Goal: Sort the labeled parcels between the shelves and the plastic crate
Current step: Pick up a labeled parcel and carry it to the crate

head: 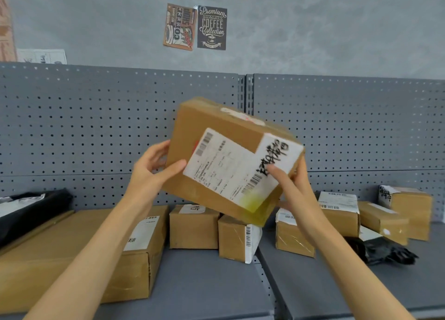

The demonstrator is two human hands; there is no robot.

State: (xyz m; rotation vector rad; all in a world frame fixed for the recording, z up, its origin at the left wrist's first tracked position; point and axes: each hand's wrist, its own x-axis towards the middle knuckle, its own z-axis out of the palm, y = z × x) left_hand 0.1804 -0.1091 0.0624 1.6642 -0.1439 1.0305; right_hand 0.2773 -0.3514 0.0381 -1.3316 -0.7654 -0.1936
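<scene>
Left hand (154, 165): thumb on the near face and fingers curled behind the left edge of a cardboard parcel (216, 151), gripping it. Right hand (292, 187): thumb pressed on the shipping label (231, 170), fingers wrapped round the parcel's lower right edge and mostly hidden behind it. The parcel is held in the air above the grey shelf (204, 283), tilted, its labelled face toward the camera and its long axis running from upper left down to lower right; the lower right corner dips toward the boxes below. The printed text on the label is blurred and unreadable; black handwriting crosses its right end, and a yellow-green smear marks its lower corner.

On the shelf below: a long flat box (72, 254) at left, cut off by the frame edge; two small boxes (193, 228) (234, 238) in the middle; further labelled boxes (342, 213) at right, partly hidden by the right forearm. A black bag (31, 209) lies at far left, and a black crumpled item (385, 250), hard to identify, at right. A grey perforated back panel (84, 127) rises behind the shelf. Above it, a grey wall with two coffee posters (196, 27).
</scene>
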